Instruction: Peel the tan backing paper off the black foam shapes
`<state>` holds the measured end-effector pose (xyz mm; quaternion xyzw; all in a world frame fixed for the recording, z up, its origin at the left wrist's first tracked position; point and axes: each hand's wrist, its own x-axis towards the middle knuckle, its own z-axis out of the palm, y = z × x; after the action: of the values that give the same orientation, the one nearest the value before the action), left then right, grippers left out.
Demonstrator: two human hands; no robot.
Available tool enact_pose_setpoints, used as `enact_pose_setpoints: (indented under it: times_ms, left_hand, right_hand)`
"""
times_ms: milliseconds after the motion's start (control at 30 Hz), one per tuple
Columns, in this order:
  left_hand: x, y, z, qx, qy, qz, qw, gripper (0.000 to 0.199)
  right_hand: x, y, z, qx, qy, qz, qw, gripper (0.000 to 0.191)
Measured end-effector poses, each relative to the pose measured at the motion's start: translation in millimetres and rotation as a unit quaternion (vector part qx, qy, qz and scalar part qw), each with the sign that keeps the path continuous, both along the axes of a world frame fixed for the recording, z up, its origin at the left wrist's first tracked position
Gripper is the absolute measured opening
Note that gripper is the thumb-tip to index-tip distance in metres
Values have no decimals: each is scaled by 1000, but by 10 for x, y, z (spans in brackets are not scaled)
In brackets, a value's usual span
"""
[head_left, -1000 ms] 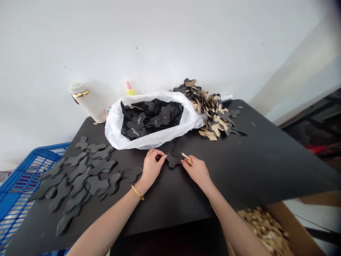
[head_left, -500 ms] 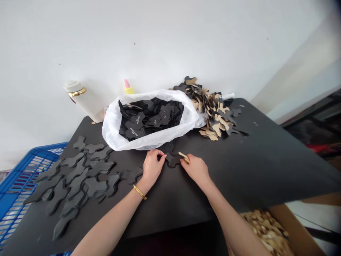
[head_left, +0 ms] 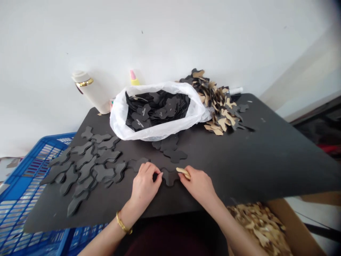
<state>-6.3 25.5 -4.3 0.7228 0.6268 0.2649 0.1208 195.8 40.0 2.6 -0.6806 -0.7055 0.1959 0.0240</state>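
A flat black wavy-edged piece (head_left: 169,177) is between my hands, low over the dark table. My left hand (head_left: 146,181) pinches its left end between thumb and fingertips. At the other end my right hand (head_left: 195,183) closes on the piece, and a small tan stick-like piece (head_left: 183,173) juts from the same fingers. Loose black pieces (head_left: 175,155) lie just beyond my hands. A white plastic bag (head_left: 149,134) behind them holds many black cutouts (head_left: 160,110), some with white print.
Black pieces (head_left: 103,173) cover the table's left side. Behind the bag, black and tan cutouts (head_left: 220,106) are heaped. A white bottle (head_left: 93,92) and a pink-tipped yellow bottle (head_left: 134,80) stand at the wall. Beside the table are a blue basket (head_left: 21,199) and a box of tan scraps (head_left: 261,227).
Both hands have come nearer to me with the black piece, away from the bag. Loose black pieces in front of the bag show more fully. The view has shifted a little.
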Motion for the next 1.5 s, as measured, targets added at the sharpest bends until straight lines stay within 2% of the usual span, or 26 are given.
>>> enact_pose_setpoints:
  times_ms: [100, 233, 433, 667, 933, 1033, 1100, 1167, 1233, 1300, 1333, 1400, 1500]
  left_hand:
    - [-88, -248, -139, -20, 17, -1, 1000, 14]
    - [-104, -282, -225, -45, 31, 11, 998, 14]
    - [-122, -203, -164, -81, 39, 20, 996, 11]
    - [-139, -232, -133, -88, 19, 9, 996, 13]
    - [-168, -156, -153, -102, 85, -11, 991, 15]
    - [-244, -91, -105, -119, 126, -18, 985, 16]
    - [-266, -81, -52, -90, 162, -11, 983, 26]
    - [-236, -119, -12, -27, 177, -58, 982, 41]
    - [-159, -197, -12, 17, 164, -170, 972, 53]
    - [-75, -280, -58, 12, 148, -269, 951, 64]
    - [-44, -313, -92, -1, 148, -299, 943, 70]
    - [-19, -348, -162, -23, 160, -326, 932, 79]
    - [-51, -339, -229, -16, 181, -341, 922, 77]
  right_hand:
    - [-91, -143, -80, -10, -26, 29, 999, 22]
    - [-167, -137, -104, -25, -67, 37, 997, 22]
    - [-172, -114, -31, -45, -78, 34, 995, 23]
    - [-154, -118, -53, -46, -73, 37, 996, 25]
    - [-169, -83, 1, -62, -84, 46, 993, 26]
    - [-164, -56, 28, -65, -93, 60, 992, 27]
    - [-156, -47, 37, -66, -99, 69, 991, 27]
    - [-151, -51, 36, -63, -103, 74, 990, 28]
    - [-160, -65, 29, -57, -97, 78, 991, 27]
    - [-188, -84, 17, -51, -88, 74, 992, 26]
    - [-207, -94, 8, -49, -83, 67, 993, 25]
    - [-227, -108, -19, -47, -73, 46, 995, 23]
    - [-106, -109, -76, -41, -48, -21, 998, 26]
